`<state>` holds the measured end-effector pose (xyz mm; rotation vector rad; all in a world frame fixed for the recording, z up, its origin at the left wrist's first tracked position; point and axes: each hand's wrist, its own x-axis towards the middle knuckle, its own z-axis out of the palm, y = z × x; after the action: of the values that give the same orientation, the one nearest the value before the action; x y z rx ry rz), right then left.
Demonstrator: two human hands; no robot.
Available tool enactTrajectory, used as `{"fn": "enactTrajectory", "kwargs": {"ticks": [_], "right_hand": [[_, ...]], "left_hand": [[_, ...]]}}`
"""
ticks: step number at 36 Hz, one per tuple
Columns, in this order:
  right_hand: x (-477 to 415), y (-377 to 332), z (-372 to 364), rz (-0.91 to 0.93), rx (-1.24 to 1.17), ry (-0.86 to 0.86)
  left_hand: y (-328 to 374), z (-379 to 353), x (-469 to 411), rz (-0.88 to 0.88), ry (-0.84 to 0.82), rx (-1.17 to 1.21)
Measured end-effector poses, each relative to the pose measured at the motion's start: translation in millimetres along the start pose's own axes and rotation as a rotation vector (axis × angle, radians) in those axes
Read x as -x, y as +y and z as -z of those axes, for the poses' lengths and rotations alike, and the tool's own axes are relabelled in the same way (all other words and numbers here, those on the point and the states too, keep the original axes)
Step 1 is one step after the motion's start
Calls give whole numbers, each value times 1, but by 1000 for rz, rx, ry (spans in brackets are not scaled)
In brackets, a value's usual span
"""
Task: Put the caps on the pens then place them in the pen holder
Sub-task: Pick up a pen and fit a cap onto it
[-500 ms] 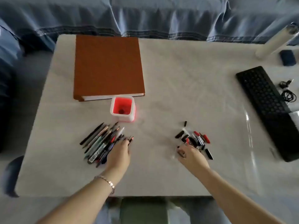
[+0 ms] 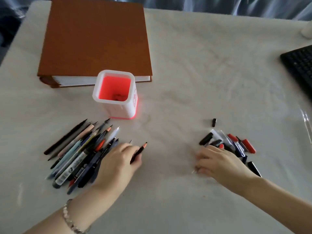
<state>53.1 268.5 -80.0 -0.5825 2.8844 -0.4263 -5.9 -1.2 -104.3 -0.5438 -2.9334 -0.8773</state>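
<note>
Your left hand (image 2: 118,159) lies on the near right edge of the pile of pens (image 2: 81,149), fingers curled around one black pen (image 2: 139,152) with a reddish tip, which angles up and away from the palm toward the middle of the table (image 2: 194,73). That pen sat at the pile's edge, so it comes free without disturbing the rest. Your right hand (image 2: 217,162) rests palm down at the near left edge of the scattered caps (image 2: 233,144), fingers bent; it seems to pinch something small against the table, but blur hides it, so you cannot tell whether a cap is gripped. The pen holder (image 2: 114,94), white outside and red inside, stands upright just beyond the pens and in front of a brown book (image 2: 94,36), with no pens in it, within easy reach of either hand. A keyboard (image 2: 298,65) lies far right. Compared with half a second ago, the view has closed in on the table, the left hand has gathered the pen further into its fingers, and the right hand stays at the caps.
</note>
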Motion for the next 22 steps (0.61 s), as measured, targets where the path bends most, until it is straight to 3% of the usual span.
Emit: {"fn": "enactTrajectory", "kwargs": {"ticks": [2, 5, 9, 12, 16, 19, 22], "right_hand": [[-2, -3, 2, -47, -121, 69], [-14, -21, 19, -255, -445, 248], [-31, -46, 32, -481, -1051, 592], [-36, -66, 43, -529, -1487, 736], [-37, -83, 52, -546, -1973, 791], [-35, -90, 51, -611, -2133, 816], [-30, -98, 44, -652, -1902, 819]], "left_hand": [[9, 8, -7, 40, -24, 123], [28, 20, -16, 175, -107, 376], [51, 28, -20, 296, -122, 761], [61, 30, -14, 276, -113, 825], [66, 36, -5, 287, -124, 863], [66, 43, 3, 322, -173, 884], [66, 51, 13, 319, -220, 912]]}}
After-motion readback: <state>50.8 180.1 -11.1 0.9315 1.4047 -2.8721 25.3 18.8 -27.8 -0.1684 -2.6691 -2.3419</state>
